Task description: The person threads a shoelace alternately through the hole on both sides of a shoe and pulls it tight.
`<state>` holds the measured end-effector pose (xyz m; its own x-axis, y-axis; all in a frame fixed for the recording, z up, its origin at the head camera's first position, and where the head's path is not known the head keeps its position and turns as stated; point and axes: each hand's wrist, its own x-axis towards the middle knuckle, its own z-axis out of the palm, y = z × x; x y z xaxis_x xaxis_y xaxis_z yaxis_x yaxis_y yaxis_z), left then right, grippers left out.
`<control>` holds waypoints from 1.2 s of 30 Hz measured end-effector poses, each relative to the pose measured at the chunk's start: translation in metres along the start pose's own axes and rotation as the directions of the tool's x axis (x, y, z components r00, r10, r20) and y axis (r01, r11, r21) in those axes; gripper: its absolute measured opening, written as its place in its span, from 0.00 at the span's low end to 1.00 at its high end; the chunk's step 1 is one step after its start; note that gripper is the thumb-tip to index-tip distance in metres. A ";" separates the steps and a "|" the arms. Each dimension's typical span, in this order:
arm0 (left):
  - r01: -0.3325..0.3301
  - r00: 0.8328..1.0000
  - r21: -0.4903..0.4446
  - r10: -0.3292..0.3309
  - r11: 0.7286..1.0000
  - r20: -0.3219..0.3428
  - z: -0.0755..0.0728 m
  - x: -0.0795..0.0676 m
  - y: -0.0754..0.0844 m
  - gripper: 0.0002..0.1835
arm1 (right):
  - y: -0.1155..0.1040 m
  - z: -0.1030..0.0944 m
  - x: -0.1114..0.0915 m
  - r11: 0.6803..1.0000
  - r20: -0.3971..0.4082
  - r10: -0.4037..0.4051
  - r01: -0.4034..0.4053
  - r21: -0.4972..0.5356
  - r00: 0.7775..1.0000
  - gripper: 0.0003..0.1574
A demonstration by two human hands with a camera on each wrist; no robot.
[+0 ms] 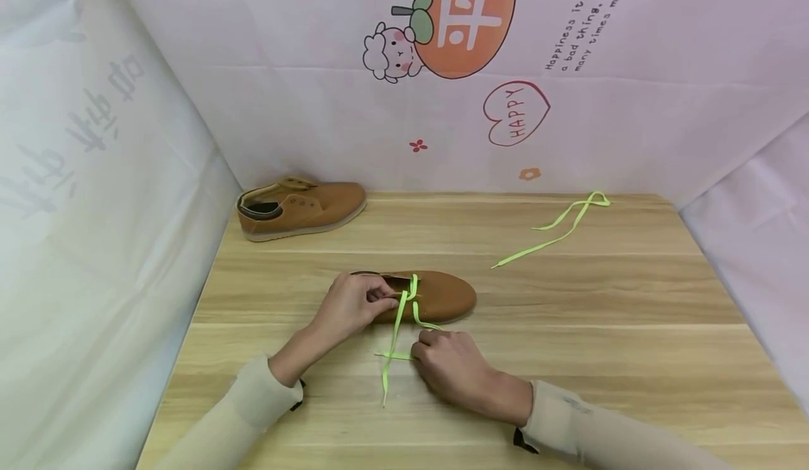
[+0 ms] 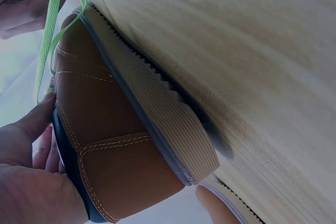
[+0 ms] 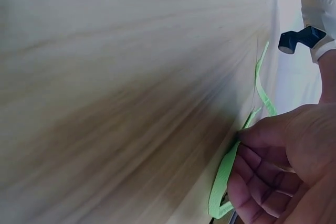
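Note:
A brown shoe (image 1: 450, 293) lies mid-table with its toe to the right, partly laced with a bright green shoelace (image 1: 395, 333). My left hand (image 1: 350, 305) pinches the near eyelet flap between thumb and fingers; in the left wrist view the thumb presses the flap's edge beside the brown heel panel (image 2: 126, 174). In front of the shoe, my right hand (image 1: 455, 371) pinches one end part of the lace, and the right wrist view shows that green strip (image 3: 223, 182) at thumb and forefinger. The other lace end hangs toward me and crosses it. The left fingers partly hide the shoe opening.
A second brown shoe (image 1: 310, 210), unlaced, stands at the table's back left. Another green lace (image 1: 556, 235) lies loose at the back right. White printed cloth (image 1: 303, 105) walls the wooden table (image 1: 607, 329) at the back and both sides.

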<state>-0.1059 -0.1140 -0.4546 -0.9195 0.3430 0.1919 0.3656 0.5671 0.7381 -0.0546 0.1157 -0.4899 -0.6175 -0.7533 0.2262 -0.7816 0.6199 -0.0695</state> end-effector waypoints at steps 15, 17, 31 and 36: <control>-0.030 0.994 -0.118 0.018 0.993 -0.108 -0.009 -0.001 0.003 0.02 | 0.008 -0.009 -0.003 0.994 0.045 0.074 -0.077 0.082 0.996 0.06; -0.057 0.987 -0.104 0.041 0.993 -0.155 -0.010 0.002 0.004 0.02 | 0.006 -0.007 0.000 0.995 0.031 0.065 -0.067 0.077 0.997 0.05; -0.152 0.974 0.102 0.167 0.983 -0.155 -0.009 0.013 -0.001 0.13 | -0.003 0.008 0.006 0.999 -0.065 0.010 -0.008 0.042 0.998 0.10; -0.155 0.976 0.154 0.176 0.976 -0.130 -0.005 0.015 -0.003 0.13 | -0.002 0.010 0.005 1.000 -0.091 -0.028 0.029 0.011 0.995 0.13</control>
<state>-0.1216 -0.1145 -0.4509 -0.8518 0.3371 0.4010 0.5217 0.6154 0.5908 -0.0570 0.1085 -0.4981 -0.5850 -0.7472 0.3155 -0.8000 0.5955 -0.0732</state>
